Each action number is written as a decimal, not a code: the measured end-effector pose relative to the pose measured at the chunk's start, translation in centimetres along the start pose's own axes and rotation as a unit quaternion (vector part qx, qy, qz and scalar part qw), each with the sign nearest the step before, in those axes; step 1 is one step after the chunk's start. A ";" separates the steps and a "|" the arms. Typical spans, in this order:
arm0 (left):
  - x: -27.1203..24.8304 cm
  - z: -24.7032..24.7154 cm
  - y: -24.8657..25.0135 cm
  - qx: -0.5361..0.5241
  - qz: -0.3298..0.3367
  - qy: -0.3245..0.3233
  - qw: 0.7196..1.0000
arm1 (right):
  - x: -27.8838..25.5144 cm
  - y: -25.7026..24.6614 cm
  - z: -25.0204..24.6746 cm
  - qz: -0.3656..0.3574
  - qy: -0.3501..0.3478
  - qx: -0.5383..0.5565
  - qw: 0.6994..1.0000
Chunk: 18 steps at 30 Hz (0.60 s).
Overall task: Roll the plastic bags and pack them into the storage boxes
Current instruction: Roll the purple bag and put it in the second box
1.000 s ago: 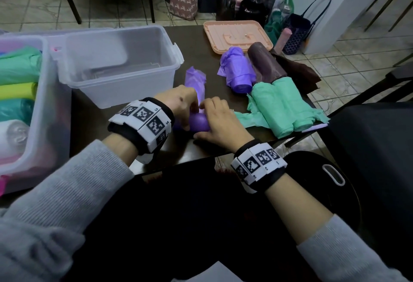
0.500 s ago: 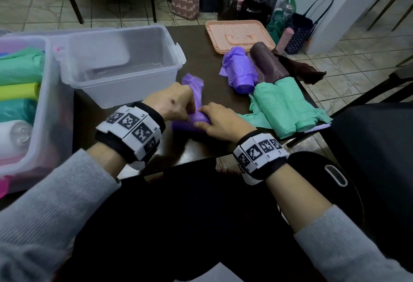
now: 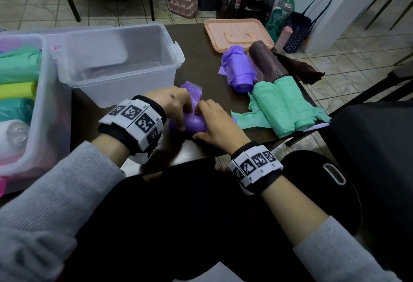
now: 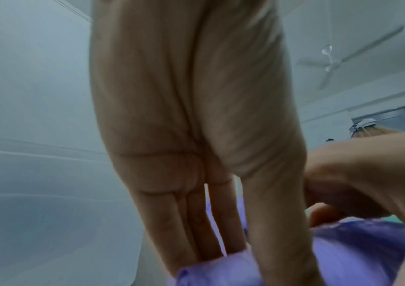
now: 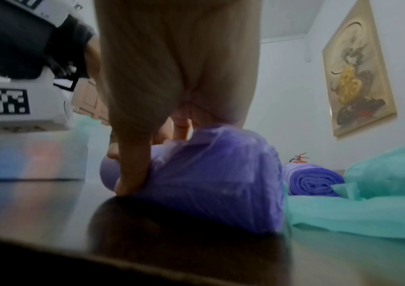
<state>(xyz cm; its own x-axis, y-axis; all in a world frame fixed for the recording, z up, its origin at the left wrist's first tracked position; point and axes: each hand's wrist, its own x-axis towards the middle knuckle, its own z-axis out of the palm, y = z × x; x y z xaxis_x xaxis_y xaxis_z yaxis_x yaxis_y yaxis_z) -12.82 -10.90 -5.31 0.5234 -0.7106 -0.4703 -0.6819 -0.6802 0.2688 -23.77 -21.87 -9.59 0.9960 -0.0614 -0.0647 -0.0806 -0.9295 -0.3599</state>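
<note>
Rolling up on the dark table (image 3: 201, 58), the purple plastic bag (image 3: 196, 124) is lying near the front edge, right between the two hands. The left hand (image 3: 176, 105) is curling its fingers over one end of the roll, and the right hand (image 3: 214, 123) is curling over the other end, with its thumb (image 5: 133, 174) pushing down at the side. Both hands are clamped on the bag. A loose tail of the bag is sticking out past the fingers, toward the empty clear storage box (image 3: 116, 62).

To do this step well, both hands should probably be pushing the same way and pressing evenly, so the roll is staying tight and straight and no air is puffing it up.

More rolls are waiting nearby: a purple roll (image 3: 240, 69), a brown roll (image 3: 267, 62) and green rolls (image 3: 281, 107). Another box (image 3: 44, 111) on the left is holding rolled bags.
</note>
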 end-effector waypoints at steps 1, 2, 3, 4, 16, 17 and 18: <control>-0.1 0.0 -0.1 -0.007 0.005 -0.004 1.000 | -0.1 0.0 0.0 0.000 0.003 0.012 1.000; -0.2 0.0 -0.3 -0.017 0.008 0.002 1.000 | -0.1 0.0 -0.1 0.004 0.001 0.027 1.000; -0.3 0.0 -0.4 -0.026 0.011 0.020 0.999 | 0.0 0.1 -0.3 0.008 -0.004 0.040 0.999; -0.5 0.1 -0.4 -0.030 0.012 0.046 0.998 | 0.2 0.2 -0.4 0.013 -0.010 0.050 0.999; -1.0 0.9 -2.0 -0.088 0.015 0.115 0.989 | 1.8 0.9 -1.4 0.036 -0.126 0.027 0.991; -1.0 1.1 -2.2 -0.100 0.012 0.114 0.988 | 1.9 0.9 -1.5 0.043 -0.138 0.026 0.989; -1.1 1.2 -2.4 -0.112 0.008 0.113 0.987 | 2.1 0.8 -1.8 0.051 -0.155 0.025 0.986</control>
<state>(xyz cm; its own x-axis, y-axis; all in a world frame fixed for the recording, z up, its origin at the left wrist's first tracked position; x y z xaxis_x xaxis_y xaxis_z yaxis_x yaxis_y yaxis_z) -12.37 -8.27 -6.45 0.6314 -0.7263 -0.2717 -0.5742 -0.6733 0.4657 -21.71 -23.43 -8.38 0.9238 -0.0314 -0.3816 -0.1883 -0.9051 -0.3813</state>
